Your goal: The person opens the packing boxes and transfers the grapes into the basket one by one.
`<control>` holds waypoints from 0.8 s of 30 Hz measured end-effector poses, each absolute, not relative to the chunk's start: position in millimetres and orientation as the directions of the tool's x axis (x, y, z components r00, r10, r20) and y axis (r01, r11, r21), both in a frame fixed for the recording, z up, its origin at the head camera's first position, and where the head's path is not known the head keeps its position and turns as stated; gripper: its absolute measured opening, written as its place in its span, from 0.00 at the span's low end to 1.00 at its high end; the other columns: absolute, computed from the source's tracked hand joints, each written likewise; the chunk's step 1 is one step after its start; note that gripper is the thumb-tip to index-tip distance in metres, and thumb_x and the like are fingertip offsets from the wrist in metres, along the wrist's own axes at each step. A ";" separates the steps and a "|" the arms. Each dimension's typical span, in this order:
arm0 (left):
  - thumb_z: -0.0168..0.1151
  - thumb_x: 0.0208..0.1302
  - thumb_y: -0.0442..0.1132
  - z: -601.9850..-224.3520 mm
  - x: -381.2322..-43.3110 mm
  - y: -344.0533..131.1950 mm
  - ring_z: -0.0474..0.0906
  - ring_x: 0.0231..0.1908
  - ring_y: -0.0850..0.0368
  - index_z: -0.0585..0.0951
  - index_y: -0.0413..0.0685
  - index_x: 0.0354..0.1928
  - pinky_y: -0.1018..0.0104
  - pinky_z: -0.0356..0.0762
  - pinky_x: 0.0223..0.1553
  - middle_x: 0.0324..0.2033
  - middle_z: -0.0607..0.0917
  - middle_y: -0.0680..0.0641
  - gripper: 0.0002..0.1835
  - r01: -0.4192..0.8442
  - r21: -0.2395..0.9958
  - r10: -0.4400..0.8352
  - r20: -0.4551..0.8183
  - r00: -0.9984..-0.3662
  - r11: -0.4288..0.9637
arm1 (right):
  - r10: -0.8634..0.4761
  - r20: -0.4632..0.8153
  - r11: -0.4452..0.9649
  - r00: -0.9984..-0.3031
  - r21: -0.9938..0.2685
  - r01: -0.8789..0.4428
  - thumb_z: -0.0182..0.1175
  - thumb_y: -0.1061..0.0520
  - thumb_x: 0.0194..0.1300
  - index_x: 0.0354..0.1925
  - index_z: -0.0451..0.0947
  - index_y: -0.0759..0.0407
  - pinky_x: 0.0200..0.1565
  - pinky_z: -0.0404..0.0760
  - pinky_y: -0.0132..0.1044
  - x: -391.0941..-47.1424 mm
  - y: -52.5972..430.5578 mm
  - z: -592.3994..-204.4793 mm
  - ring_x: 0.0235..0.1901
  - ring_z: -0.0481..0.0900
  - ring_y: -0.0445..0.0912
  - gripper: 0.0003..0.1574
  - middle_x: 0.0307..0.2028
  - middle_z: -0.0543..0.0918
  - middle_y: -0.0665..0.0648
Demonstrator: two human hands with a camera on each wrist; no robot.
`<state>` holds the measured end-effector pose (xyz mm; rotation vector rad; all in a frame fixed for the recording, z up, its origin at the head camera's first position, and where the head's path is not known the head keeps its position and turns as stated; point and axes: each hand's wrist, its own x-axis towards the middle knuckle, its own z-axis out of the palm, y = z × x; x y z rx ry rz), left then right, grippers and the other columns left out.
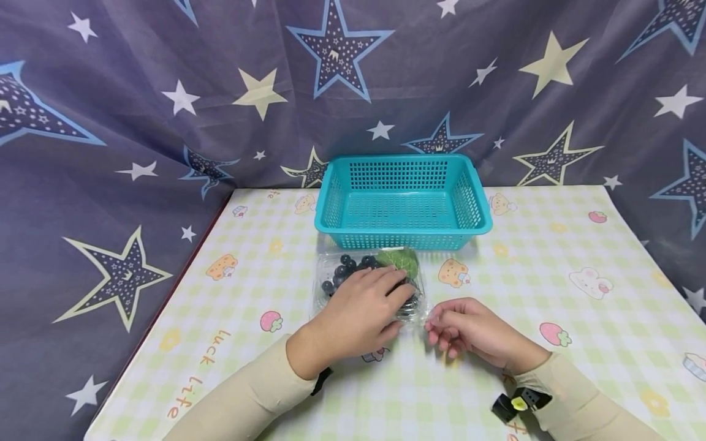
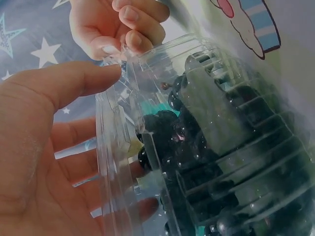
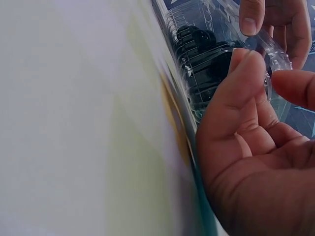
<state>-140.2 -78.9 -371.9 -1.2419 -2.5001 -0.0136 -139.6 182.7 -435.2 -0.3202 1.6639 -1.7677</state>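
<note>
A hinged clear plastic box [image 1: 324, 306] of dark round grapes [image 1: 343, 269] sits in front of the basket, with a green leaf-like patch [image 1: 405, 262] at its far right. Across its lid lies my left hand [image 1: 361, 306], fingers spread over the top and thumb toward the near edge. From below, the left wrist view shows the left thumb [image 2: 91, 78] along the box's rim. At the near right corner my right hand [image 1: 469, 327] pinches the plastic edge between thumb and forefinger, its other fingers curled loosely. The right wrist view shows the right thumb [image 3: 290, 88] close to that corner.
A turquoise perforated basket [image 1: 405, 239] stands right behind the box, at the table's back. The checked tablecloth [image 1: 551, 245] carries printed bears and strawberries. A star-patterned curtain [image 1: 209, 61] hangs behind and at the left.
</note>
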 end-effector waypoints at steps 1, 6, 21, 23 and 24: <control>0.70 0.61 0.50 -371.6 -140.0 -79.3 0.78 0.66 0.43 0.80 0.52 0.61 0.45 0.78 0.63 0.65 0.81 0.43 0.27 0.774 -0.144 0.771 0.309 -0.556 0.616 | -0.619 -0.269 0.049 -0.738 -0.951 0.305 0.52 0.58 0.76 0.45 0.77 0.72 0.29 0.83 0.34 -139.6 182.5 -435.3 0.26 0.80 0.40 0.16 0.33 0.85 0.55; 0.69 0.62 0.51 -369.3 -138.2 -83.6 0.76 0.67 0.44 0.78 0.51 0.65 0.45 0.78 0.63 0.67 0.79 0.43 0.30 0.772 -0.142 0.772 0.291 -0.566 0.619 | -0.613 -0.276 0.056 -0.740 -0.950 0.308 0.54 0.56 0.76 0.45 0.77 0.72 0.29 0.83 0.35 -139.5 181.4 -436.2 0.26 0.80 0.41 0.17 0.33 0.85 0.56; 0.68 0.62 0.47 -369.3 -133.3 -103.8 0.76 0.67 0.46 0.78 0.49 0.66 0.48 0.79 0.62 0.67 0.79 0.43 0.30 0.764 -0.141 0.765 0.281 -0.579 0.630 | -0.613 -0.289 0.056 -0.735 -0.944 0.325 0.56 0.56 0.76 0.43 0.76 0.68 0.31 0.86 0.35 -139.2 180.2 -436.7 0.26 0.81 0.40 0.13 0.33 0.86 0.57; 0.68 0.62 0.47 -369.8 -132.8 -106.4 0.77 0.67 0.46 0.78 0.50 0.65 0.48 0.79 0.62 0.66 0.79 0.44 0.29 0.764 -0.142 0.765 0.287 -0.576 0.629 | -0.612 -0.291 0.056 -0.735 -0.943 0.327 0.56 0.56 0.75 0.42 0.76 0.67 0.32 0.87 0.35 -139.0 179.9 -436.7 0.26 0.81 0.41 0.13 0.33 0.86 0.57; 0.69 0.62 0.47 -370.0 -132.5 -107.7 0.77 0.67 0.46 0.79 0.49 0.65 0.48 0.79 0.62 0.66 0.79 0.44 0.29 0.765 -0.140 0.765 0.291 -0.575 0.629 | -0.612 -0.291 0.056 -0.735 -0.943 0.327 0.56 0.56 0.75 0.42 0.75 0.67 0.32 0.87 0.35 -138.9 179.7 -436.8 0.26 0.81 0.41 0.12 0.33 0.86 0.57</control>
